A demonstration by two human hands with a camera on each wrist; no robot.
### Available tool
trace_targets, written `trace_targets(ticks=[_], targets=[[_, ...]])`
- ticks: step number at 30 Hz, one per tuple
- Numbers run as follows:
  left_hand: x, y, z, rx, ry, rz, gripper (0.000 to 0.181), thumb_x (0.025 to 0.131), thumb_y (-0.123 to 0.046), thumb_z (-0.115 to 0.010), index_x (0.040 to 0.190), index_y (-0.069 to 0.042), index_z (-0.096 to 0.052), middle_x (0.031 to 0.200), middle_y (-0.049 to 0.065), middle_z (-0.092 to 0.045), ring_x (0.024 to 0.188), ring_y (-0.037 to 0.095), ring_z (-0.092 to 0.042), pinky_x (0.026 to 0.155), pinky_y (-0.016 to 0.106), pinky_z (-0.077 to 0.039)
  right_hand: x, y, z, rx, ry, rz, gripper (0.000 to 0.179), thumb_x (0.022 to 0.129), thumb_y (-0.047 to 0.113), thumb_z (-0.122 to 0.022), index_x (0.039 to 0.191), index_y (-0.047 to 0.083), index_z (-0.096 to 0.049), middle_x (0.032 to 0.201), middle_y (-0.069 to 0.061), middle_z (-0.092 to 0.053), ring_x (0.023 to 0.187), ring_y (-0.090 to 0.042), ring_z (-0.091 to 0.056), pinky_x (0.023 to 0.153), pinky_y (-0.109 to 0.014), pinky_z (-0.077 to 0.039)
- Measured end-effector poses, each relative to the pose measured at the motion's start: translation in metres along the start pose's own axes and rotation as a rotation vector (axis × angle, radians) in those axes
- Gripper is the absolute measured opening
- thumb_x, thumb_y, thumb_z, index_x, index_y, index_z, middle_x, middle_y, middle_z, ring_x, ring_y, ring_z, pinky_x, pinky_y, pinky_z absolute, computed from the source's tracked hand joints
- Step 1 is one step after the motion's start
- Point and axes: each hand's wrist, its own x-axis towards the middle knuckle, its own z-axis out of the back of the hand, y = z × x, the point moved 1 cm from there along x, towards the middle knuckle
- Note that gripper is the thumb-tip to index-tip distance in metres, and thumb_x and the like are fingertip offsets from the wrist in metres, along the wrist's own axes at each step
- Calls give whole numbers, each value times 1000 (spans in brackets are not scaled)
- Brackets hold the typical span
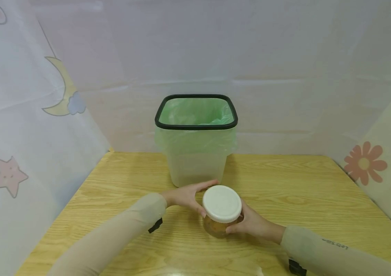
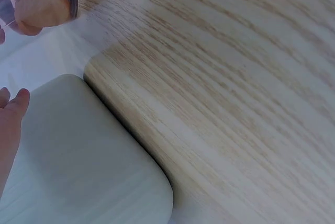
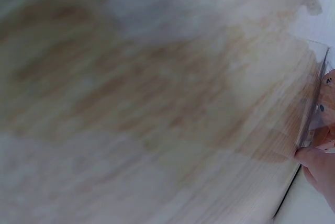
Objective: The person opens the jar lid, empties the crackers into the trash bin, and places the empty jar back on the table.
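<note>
A clear jar [image 1: 215,227] with a white lid [image 1: 222,203] is between the two hands at the front of the table. Round, flat brown pieces [image 2: 42,8] show through its wall. My right hand [image 1: 252,222] grips the jar from the right, thumb in front and the other fingers partly hidden behind it. On the other side, my left hand [image 1: 188,196] has its fingers stretched out and spread from the thumb. The left thumb tip is close against the jar; whether it touches, I cannot tell. In the right wrist view, the right thumb lies against the jar's edge.
Behind the hands stands a whitish bin [image 1: 195,168] with a black rim [image 1: 197,127] and a green bag liner [image 1: 195,111]. The wooden table [image 1: 285,184] ends at a pale cloth backdrop [image 1: 285,96] printed with a moon, star and flower.
</note>
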Motion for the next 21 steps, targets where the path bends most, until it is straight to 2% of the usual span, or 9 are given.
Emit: trace_targets(ticks=[9,13,17,21], targets=[[1,5,-2,-6,-48,61,110,71,-51,-82,156,-17,-22,159,5,-23,144,22,-19,113,56,-17,1,0,0,18,4,19,107,80,11,-81,150,-7,-3,148,-34,-22,129,-51,-30,94,-44,-42],[0,6,-3,-13,-62,65,106,73,-48,-82,156,-20,-22,159,2,-24,144,22,-19,113,56,-18,1,-1,-1,40,7,19,106,80,11,-81,150,-6,-3,147,-33,-22,128,-49,-32,93,-41,-46],[0,7,-5,-23,-80,65,99,78,-34,-83,156,-20,-24,158,0,-26,144,21,-20,113,55,-18,2,-1,-2,38,-3,17,106,80,10,-82,150,-6,-4,147,-33,-24,127,-46,-35,91,-37,-48],[0,8,-7,-24,-106,63,96,79,-24,-83,155,-18,-26,157,0,-28,143,20,-22,114,53,-18,2,0,-2,31,-16,-10,107,79,9,-82,150,-6,-4,146,-32,-25,125,-44,-37,91,-38,-47]])
